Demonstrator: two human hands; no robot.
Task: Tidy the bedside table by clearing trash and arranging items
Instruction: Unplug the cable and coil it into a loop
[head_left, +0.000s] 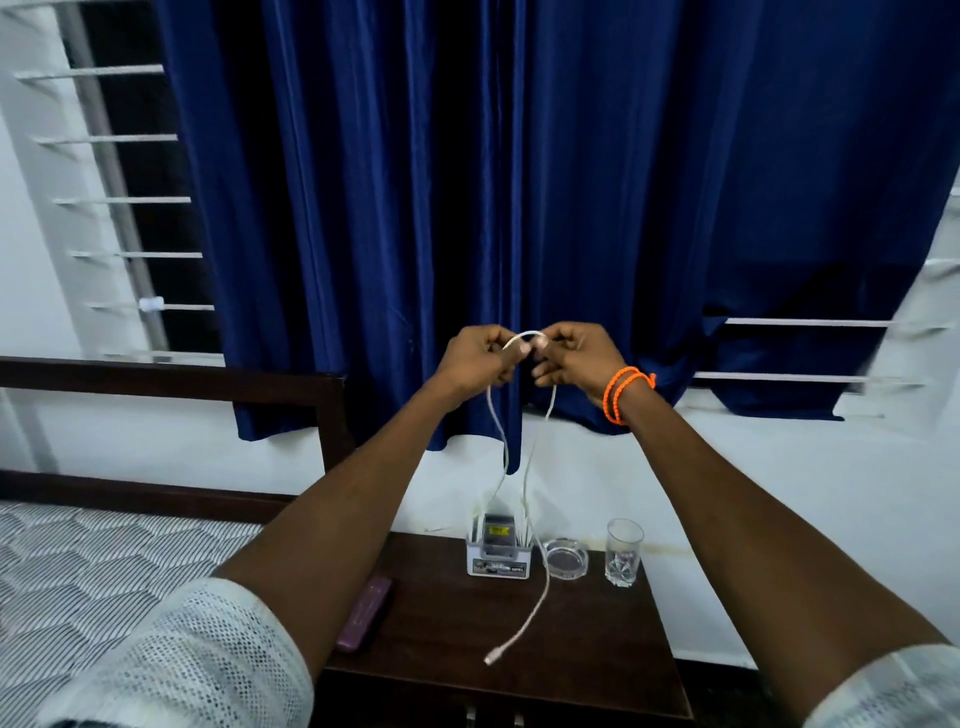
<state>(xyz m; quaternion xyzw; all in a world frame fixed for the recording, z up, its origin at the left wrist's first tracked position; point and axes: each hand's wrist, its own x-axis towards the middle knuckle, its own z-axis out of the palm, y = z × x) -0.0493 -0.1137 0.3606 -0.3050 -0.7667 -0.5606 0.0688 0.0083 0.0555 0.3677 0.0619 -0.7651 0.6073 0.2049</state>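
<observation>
Both hands are raised in front of the blue curtain, holding a white charging cable (540, 597). My left hand (475, 361) and my right hand (574, 358) pinch a small loop of it between them. Two strands hang down from the hands. One strand ends in a plug lying on the dark wooden bedside table (441, 639); the other drops behind the white organiser box (497, 552) at the table's back.
A glass ashtray (565, 558) and a clear drinking glass (622, 552) stand at the table's back right. A purple case (363, 613) lies at its left edge. The bed (78, 566) is to the left, the curtain (519, 182) and window bars behind.
</observation>
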